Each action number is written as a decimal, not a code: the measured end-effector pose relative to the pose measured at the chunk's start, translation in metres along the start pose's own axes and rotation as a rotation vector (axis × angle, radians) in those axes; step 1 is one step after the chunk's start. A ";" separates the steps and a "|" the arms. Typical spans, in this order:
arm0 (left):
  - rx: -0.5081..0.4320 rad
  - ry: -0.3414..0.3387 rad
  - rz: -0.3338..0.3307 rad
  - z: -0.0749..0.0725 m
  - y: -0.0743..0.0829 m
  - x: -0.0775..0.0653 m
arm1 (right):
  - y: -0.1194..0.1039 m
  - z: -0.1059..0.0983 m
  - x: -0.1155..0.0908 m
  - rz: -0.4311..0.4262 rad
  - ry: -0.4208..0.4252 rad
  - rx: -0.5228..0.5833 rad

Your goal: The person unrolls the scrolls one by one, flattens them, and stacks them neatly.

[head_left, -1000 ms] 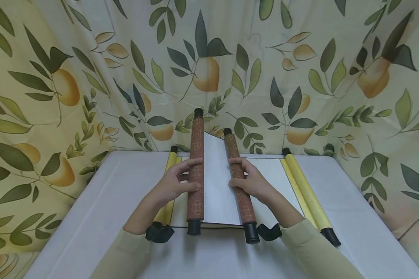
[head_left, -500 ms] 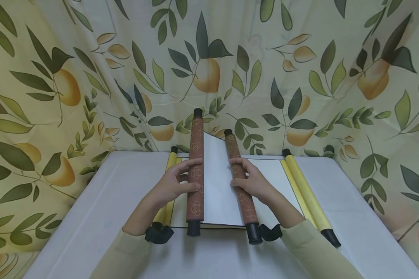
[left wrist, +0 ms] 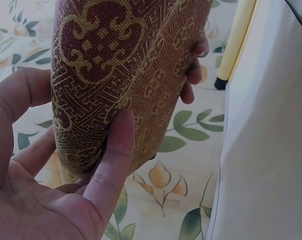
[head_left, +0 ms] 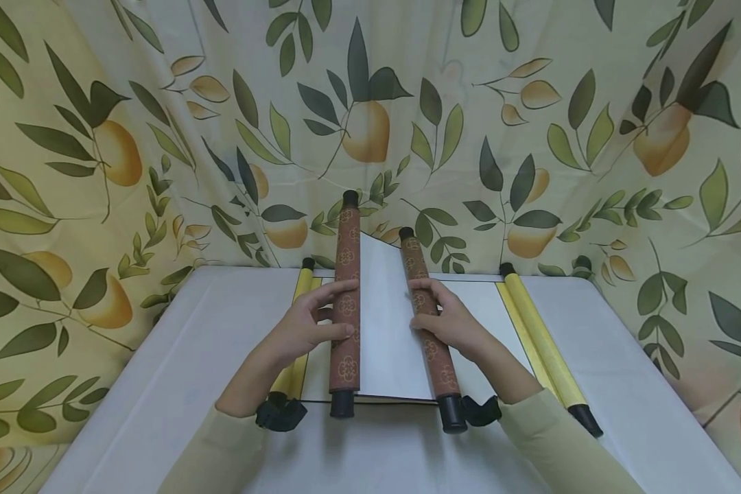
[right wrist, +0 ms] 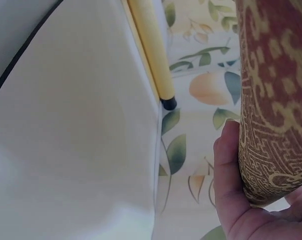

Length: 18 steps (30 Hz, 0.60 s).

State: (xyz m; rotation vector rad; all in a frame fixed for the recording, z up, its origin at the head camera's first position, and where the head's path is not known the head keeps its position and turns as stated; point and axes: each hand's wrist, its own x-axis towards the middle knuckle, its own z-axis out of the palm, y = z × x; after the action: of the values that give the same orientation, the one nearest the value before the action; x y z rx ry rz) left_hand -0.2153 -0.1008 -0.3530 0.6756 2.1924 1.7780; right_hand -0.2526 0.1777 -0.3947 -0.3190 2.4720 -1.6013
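My left hand [head_left: 305, 324] grips the left roll [head_left: 347, 363] of a red-brown brocade scroll with gold flower motifs and black end knobs. Thumb and fingers of my right hand [head_left: 451, 324] curl round its other roll [head_left: 440, 367], which leans, its far end toward the left. Between the two rolls a strip of white paper [head_left: 390, 336] is spread. Both rolls are held up over a second, yellow-edged scroll that lies unrolled beneath. The left wrist view shows the brocade [left wrist: 98, 45] close up between thumb and fingers; in the right wrist view the right roll [right wrist: 278, 100] rests in the palm.
The lower scroll's yellow rollers [head_left: 543, 336] with black ends lie on the white table [head_left: 191, 384], one at each side of its pale sheet [head_left: 488, 322]. Behind the table hangs a fruit-and-leaf patterned curtain [head_left: 370, 130]. Dark bands circle both wrists.
My right hand and its roll have shifted slightly to the right, widening the strip of white paper a little. The left hand and its roll have hardly moved.
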 end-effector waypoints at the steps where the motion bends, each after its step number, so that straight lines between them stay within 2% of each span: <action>1: -0.004 0.000 0.001 0.000 0.000 0.000 | 0.000 0.000 0.000 0.000 0.001 -0.005; 12: -0.012 -0.003 -0.002 -0.001 -0.002 -0.001 | 0.002 -0.002 0.001 -0.027 -0.013 -0.009; 18: -0.010 -0.005 0.001 -0.001 -0.003 0.000 | 0.003 -0.003 0.001 -0.010 -0.004 -0.017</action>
State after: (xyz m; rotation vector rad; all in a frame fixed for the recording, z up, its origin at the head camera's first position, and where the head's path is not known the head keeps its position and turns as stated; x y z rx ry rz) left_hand -0.2164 -0.1017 -0.3556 0.6788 2.1786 1.7851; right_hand -0.2545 0.1813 -0.3962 -0.3367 2.4868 -1.5823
